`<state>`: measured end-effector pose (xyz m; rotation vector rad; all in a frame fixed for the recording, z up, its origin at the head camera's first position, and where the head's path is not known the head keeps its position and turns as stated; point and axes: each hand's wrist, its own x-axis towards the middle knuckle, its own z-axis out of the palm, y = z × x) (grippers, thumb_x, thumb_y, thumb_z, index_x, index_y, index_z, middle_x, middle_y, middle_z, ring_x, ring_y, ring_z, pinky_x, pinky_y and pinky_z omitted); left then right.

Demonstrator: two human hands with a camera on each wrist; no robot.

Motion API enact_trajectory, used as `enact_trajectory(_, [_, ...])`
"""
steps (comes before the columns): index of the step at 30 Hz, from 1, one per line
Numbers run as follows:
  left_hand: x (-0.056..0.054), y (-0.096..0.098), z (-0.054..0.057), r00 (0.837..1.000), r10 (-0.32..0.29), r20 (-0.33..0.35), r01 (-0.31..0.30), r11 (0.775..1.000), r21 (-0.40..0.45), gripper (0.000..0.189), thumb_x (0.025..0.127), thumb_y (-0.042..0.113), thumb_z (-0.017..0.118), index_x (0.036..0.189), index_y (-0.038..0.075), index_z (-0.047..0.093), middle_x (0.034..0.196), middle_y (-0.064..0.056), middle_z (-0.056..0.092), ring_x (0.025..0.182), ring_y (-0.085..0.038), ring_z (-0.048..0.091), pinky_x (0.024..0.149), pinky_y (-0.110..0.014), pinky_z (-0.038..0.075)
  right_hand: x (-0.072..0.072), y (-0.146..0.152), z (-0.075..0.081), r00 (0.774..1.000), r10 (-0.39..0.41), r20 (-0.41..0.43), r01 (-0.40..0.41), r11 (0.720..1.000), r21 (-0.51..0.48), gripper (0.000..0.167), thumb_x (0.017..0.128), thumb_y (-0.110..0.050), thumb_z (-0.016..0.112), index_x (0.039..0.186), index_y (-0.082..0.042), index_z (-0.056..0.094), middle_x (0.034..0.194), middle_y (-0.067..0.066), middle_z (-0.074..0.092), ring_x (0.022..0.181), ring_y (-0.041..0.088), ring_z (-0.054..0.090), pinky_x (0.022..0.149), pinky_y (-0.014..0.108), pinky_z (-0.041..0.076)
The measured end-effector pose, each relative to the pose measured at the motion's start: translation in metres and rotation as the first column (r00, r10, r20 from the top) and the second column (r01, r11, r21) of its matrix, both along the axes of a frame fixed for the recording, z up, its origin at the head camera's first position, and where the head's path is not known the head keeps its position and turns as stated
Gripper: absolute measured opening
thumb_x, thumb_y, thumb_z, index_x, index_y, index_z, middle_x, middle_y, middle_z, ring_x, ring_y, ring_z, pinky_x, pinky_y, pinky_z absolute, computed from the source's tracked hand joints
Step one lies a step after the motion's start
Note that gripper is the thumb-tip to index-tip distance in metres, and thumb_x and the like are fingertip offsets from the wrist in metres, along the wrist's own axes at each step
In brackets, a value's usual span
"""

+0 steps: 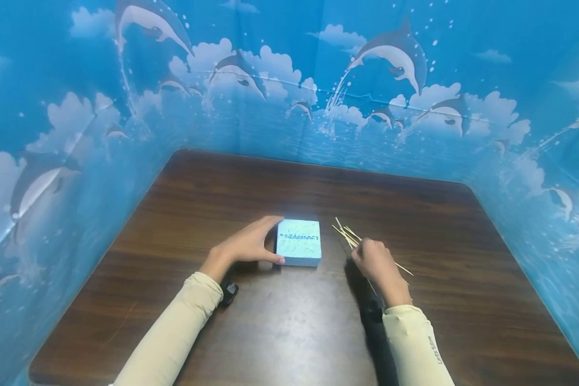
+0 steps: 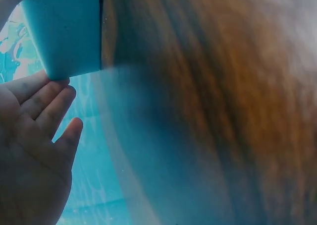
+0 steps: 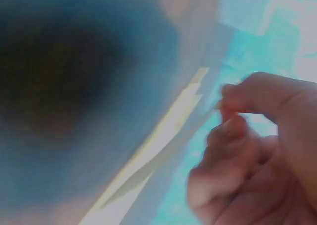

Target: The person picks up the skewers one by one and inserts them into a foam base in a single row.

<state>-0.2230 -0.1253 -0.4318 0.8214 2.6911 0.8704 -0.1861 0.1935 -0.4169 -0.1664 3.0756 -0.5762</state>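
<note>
A square light-blue foam block (image 1: pixel 299 247) sits on the table, a line of small dark marks running across its top. My left hand (image 1: pixel 245 244) grips it from the left, thumb at the near corner and fingers at the far one. In the left wrist view, fingertips touch the edge of the block (image 2: pixel 67 34). To the right of the block lies a loose bunch of thin pale wooden sticks (image 1: pixel 348 237). My right hand (image 1: pixel 377 264) is over these sticks. In the right wrist view, its thumb and forefinger pinch the end of one stick beside the blurred bunch (image 3: pixel 166 128).
The dark brown wooden table (image 1: pixel 212 187) has rounded far corners. A blue curtain (image 1: pixel 280 123) printed with dolphins and clouds surrounds its back and sides. Dark wrist-worn devices sit under both wrists, the left one (image 1: pixel 229 293) near the tabletop.
</note>
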Motion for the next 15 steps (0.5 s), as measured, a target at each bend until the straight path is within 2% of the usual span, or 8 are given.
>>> enact_trajectory(2, [0.0, 0.0, 0.001, 1.0, 0.002, 0.005, -0.002, 1.0, 0.002, 0.112, 0.072, 0.054, 0.083, 0.156, 0.006, 0.027, 0.159, -0.012, 0.032, 0.146, -0.029, 0.031, 0.119, -0.049, 0.028, 0.0, -0.007, 0.013, 0.996, 0.002, -0.085, -0.008, 0.997, -0.071, 0.017, 0.087, -0.01, 0.057, 0.07, -0.008, 0.056, 0.062, 0.002, 0.051, 0.056, 0.018, 0.046, 0.052, 0.033, 0.042])
enact_trajectory(4, [0.0, 0.001, 0.003, 1.0, 0.0, 0.005, 0.0, 1.0, 0.0, 0.111, 0.071, 0.051, 0.085, 0.155, 0.005, 0.029, 0.158, -0.013, 0.033, 0.146, -0.03, 0.032, 0.119, -0.049, 0.029, -0.001, -0.016, 0.027, 0.981, 0.006, -0.195, -0.038, 0.987, -0.159, 0.011, 0.087, -0.008, 0.058, 0.076, -0.005, 0.059, 0.064, 0.004, 0.055, 0.056, 0.017, 0.048, 0.052, 0.03, 0.041])
enact_trajectory(6, [-0.001, 0.001, 0.004, 1.0, -0.002, 0.007, 0.002, 1.0, -0.009, 0.11, 0.071, 0.05, 0.085, 0.154, 0.005, 0.03, 0.158, -0.014, 0.034, 0.145, -0.03, 0.032, 0.119, -0.049, 0.029, -0.002, -0.028, 0.04, 0.949, 0.017, -0.315, -0.095, 0.968, -0.234, 0.006, 0.086, -0.007, 0.062, 0.08, -0.004, 0.062, 0.067, 0.005, 0.058, 0.058, 0.016, 0.049, 0.052, 0.027, 0.041])
enact_trajectory(9, [-0.002, -0.001, 0.006, 1.0, -0.003, 0.013, 0.003, 1.0, -0.019, 0.111, 0.07, 0.051, 0.085, 0.155, 0.006, 0.03, 0.158, -0.013, 0.033, 0.145, -0.03, 0.032, 0.119, -0.048, 0.029, -0.005, -0.049, 0.053, 0.884, 0.042, -0.465, -0.208, 0.927, -0.312, 0.003, 0.084, -0.004, 0.063, 0.081, -0.003, 0.062, 0.069, 0.006, 0.061, 0.06, 0.015, 0.051, 0.052, 0.024, 0.041])
enact_trajectory(10, [-0.002, -0.001, 0.006, 1.0, -0.003, 0.016, 0.003, 1.0, -0.018, 0.111, 0.07, 0.052, 0.085, 0.155, 0.006, 0.029, 0.158, -0.013, 0.033, 0.145, -0.029, 0.032, 0.119, -0.048, 0.029, -0.007, -0.056, 0.056, 0.868, 0.05, -0.494, -0.241, 0.912, -0.331, 0.002, 0.084, -0.003, 0.063, 0.082, -0.003, 0.063, 0.07, 0.007, 0.061, 0.061, 0.015, 0.052, 0.053, 0.023, 0.042])
enact_trajectory(12, [-0.001, -0.001, 0.007, 1.0, -0.007, 0.022, 0.007, 1.0, -0.015, 0.111, 0.07, 0.051, 0.086, 0.155, 0.006, 0.029, 0.159, -0.013, 0.033, 0.146, -0.029, 0.032, 0.119, -0.048, 0.029, -0.01, -0.07, 0.058, 0.851, 0.065, -0.521, -0.289, 0.886, -0.363, 0.002, 0.084, -0.003, 0.062, 0.083, -0.002, 0.063, 0.071, 0.007, 0.063, 0.061, 0.014, 0.053, 0.053, 0.022, 0.043])
enact_trajectory(15, [0.0, 0.0, 0.008, 0.999, -0.013, 0.033, 0.013, 1.0, -0.011, 0.111, 0.071, 0.05, 0.086, 0.155, 0.006, 0.029, 0.159, -0.012, 0.033, 0.146, -0.028, 0.031, 0.119, -0.047, 0.029, -0.015, -0.086, 0.058, 0.856, 0.08, -0.51, -0.321, 0.857, -0.404, 0.003, 0.088, -0.003, 0.061, 0.086, -0.002, 0.064, 0.074, 0.006, 0.065, 0.061, 0.014, 0.056, 0.053, 0.022, 0.046])
